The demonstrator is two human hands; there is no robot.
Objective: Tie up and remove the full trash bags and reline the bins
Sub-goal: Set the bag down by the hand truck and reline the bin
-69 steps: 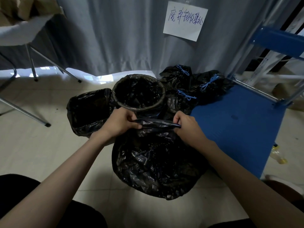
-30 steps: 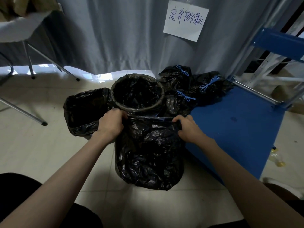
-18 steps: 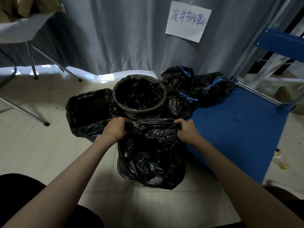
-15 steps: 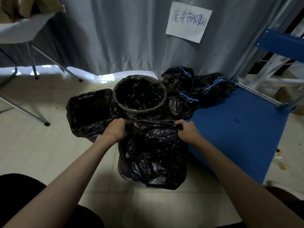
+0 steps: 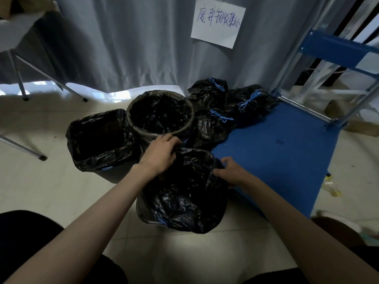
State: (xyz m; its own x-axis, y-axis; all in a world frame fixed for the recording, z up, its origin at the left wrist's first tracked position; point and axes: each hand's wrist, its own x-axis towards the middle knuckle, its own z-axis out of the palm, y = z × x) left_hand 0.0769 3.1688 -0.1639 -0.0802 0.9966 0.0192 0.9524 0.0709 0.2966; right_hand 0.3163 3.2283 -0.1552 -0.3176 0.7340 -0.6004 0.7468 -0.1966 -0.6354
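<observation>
Just in front of the round lined bin point(image 5: 160, 113), the black liner bag point(image 5: 184, 191) sits mouth-up, its long axis vertical, left hand point(image 5: 160, 154) fingers curled over the far rim, right hand point(image 5: 229, 171) pinching its right edge.

Bare floor point(image 5: 51, 187) lay open to the left of the near bin point(image 5: 143, 210), giving a hand clear passage there. Behind it the round bin point(image 5: 160, 115) and the square bin point(image 5: 98, 138) stood close together, blocking the way back. Three tied bags point(image 5: 213, 128) crowded the far right corner. A blue platform point(image 5: 283, 160) pressed close against the near bin's right side, where the right hand point(image 5: 231, 171) sat.
</observation>
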